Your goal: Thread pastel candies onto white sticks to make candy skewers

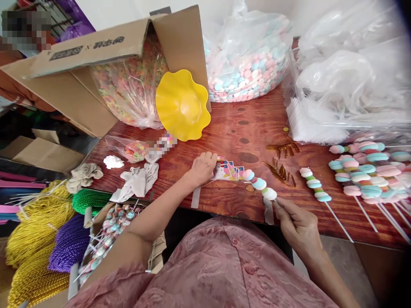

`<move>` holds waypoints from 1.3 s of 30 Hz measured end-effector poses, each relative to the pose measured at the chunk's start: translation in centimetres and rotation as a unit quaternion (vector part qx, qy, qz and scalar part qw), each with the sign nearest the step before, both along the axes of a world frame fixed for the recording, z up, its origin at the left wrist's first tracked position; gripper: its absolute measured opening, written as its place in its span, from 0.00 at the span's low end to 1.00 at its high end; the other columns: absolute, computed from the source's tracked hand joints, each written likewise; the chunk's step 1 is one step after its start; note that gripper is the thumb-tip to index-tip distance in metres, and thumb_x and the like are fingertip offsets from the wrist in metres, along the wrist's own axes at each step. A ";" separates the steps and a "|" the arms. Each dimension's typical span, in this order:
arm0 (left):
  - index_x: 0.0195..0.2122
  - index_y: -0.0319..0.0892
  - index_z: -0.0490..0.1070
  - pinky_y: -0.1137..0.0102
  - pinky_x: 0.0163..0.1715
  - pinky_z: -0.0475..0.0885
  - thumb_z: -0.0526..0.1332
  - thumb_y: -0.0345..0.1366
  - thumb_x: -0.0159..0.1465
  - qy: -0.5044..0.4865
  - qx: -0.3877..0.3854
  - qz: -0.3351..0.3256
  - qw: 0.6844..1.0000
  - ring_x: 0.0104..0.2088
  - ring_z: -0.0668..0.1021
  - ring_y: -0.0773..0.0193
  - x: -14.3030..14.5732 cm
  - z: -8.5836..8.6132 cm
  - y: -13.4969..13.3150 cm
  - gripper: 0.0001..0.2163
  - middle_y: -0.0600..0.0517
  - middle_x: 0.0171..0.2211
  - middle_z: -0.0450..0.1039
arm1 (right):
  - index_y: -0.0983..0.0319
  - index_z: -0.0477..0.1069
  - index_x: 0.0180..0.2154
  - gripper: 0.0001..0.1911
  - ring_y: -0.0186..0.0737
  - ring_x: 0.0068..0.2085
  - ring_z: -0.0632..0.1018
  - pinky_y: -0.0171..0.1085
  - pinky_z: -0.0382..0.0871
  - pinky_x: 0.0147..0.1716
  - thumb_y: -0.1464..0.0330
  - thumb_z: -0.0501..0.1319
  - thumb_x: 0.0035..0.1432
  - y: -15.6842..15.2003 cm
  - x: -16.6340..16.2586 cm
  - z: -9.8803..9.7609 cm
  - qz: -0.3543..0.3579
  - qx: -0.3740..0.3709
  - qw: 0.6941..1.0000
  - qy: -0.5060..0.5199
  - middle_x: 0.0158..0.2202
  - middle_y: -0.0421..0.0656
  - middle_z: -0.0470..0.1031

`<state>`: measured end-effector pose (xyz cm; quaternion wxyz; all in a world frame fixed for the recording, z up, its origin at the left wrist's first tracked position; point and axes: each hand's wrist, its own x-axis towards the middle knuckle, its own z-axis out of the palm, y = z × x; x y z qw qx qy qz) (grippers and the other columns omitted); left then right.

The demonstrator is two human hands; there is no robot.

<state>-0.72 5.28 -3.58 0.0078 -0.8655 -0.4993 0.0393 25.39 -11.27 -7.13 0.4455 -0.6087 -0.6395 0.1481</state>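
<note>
My left hand point(204, 167) is closed around one end of a small printed plastic bag point(230, 170) above the wooden table. My right hand point(297, 222) pinches the stick end of a candy skewer point(259, 183) threaded with pink, blue and white marshmallows. The skewer's pink tip meets the bag's edge; whether it is inside cannot be made out. Most of the stick is hidden by my right fingers. Another marshmallow skewer point(314, 184) lies on the table to the right of that hand.
Several finished skewers point(369, 171) are piled at right, below a plastic box point(340, 124) of clear bags. A marshmallow sack point(247, 72), a yellow wavy bowl point(183, 105) and a cardboard box point(186, 47) stand behind. A carton of skewers point(115, 222) sits below, at left.
</note>
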 end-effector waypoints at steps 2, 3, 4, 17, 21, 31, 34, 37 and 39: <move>0.57 0.36 0.65 0.63 0.44 0.70 0.52 0.26 0.65 -0.049 0.013 0.024 0.998 0.45 0.75 0.54 -0.5 -0.4 0.7 0.18 0.41 0.47 0.73 | 0.59 0.79 0.40 0.10 0.37 0.25 0.79 0.33 0.74 0.25 0.66 0.60 0.62 0.0 -0.4 0.2 0.003 -0.007 1.000 0.007 0.30 0.40 0.81; 0.56 0.36 0.66 0.62 0.44 0.70 0.51 0.26 0.66 -0.073 0.024 0.032 0.997 0.44 0.75 0.55 -0.8 -0.7 0.9 0.18 0.41 0.46 0.73 | 0.59 0.79 0.40 0.10 0.36 0.25 0.78 0.32 0.73 0.25 0.66 0.60 0.62 -0.1 -0.4 0.3 0.001 -0.012 1.000 0.010 0.29 0.40 0.80; 0.53 0.36 0.68 0.62 0.44 0.69 0.50 0.27 0.67 -0.092 0.033 0.037 0.995 0.42 0.75 0.56 -1.1 -0.9 1.0 0.15 0.42 0.44 0.74 | 0.59 0.79 0.40 0.10 0.35 0.24 0.78 0.32 0.72 0.24 0.65 0.60 0.62 -0.2 -0.2 0.2 -0.003 -0.016 1.000 0.014 0.28 0.40 0.80; 0.38 0.40 0.73 0.63 0.42 0.70 0.52 0.25 0.64 -0.079 0.060 -0.055 0.994 0.43 0.73 0.56 -1.8 -1.8 -5.1 0.11 0.44 0.41 0.75 | 0.59 0.79 0.39 0.10 0.35 0.23 0.77 0.33 0.72 0.24 0.64 0.59 0.62 0.6 0.0 0.4 0.011 -0.032 0.999 0.020 0.27 0.39 0.79; 0.37 0.40 0.73 0.62 0.43 0.71 0.53 0.24 0.63 -0.081 0.038 -0.011 0.996 0.43 0.73 0.55 -2.0 -1.4 -5.4 0.10 0.44 0.39 0.75 | 0.57 0.79 0.40 0.10 0.39 0.30 0.82 0.36 0.76 0.30 0.64 0.59 0.63 1.4 0.2 0.0 0.039 -0.029 0.999 -0.021 0.34 0.41 0.83; 0.23 0.40 0.70 0.71 0.33 0.66 0.64 0.33 0.61 -0.405 -0.050 0.053 0.912 0.29 0.72 0.67 -3.3 -3.1 -3.5 0.09 0.54 0.25 0.71 | 0.54 0.80 0.42 0.11 0.45 0.37 0.83 0.45 0.79 0.37 0.64 0.60 0.61 4.1 1.3 0.1 0.052 -0.033 0.996 -0.059 0.39 0.41 0.83; 0.24 0.40 0.73 0.72 0.33 0.66 0.68 0.34 0.58 -0.433 -0.092 0.059 0.895 0.29 0.73 0.68 -3.7 -2.8 -3.3 0.07 0.55 0.26 0.73 | 0.54 0.80 0.42 0.11 0.44 0.35 0.82 0.42 0.78 0.35 0.63 0.60 0.62 4.8 1.0 0.6 0.077 -0.045 0.994 -0.064 0.37 0.41 0.83; 0.25 0.40 0.76 0.73 0.31 0.66 0.70 0.33 0.56 -0.446 -0.133 0.068 0.882 0.28 0.74 0.69 -4.0 -2.4 -2.9 0.05 0.55 0.26 0.75 | 0.54 0.80 0.43 0.12 0.41 0.33 0.82 0.39 0.76 0.32 0.63 0.58 0.64 5.4 0.5 1.0 0.093 -0.032 0.992 -0.079 0.34 0.41 0.82; 0.26 0.39 0.77 0.73 0.31 0.66 0.70 0.32 0.55 -0.454 -0.157 0.070 0.874 0.28 0.74 0.69 -4.1 -2.3 -2.6 0.04 0.55 0.27 0.76 | 0.55 0.80 0.42 0.12 0.40 0.32 0.81 0.38 0.74 0.31 0.63 0.57 0.65 5.8 0.2 1.2 0.098 -0.017 0.989 -0.107 0.33 0.41 0.82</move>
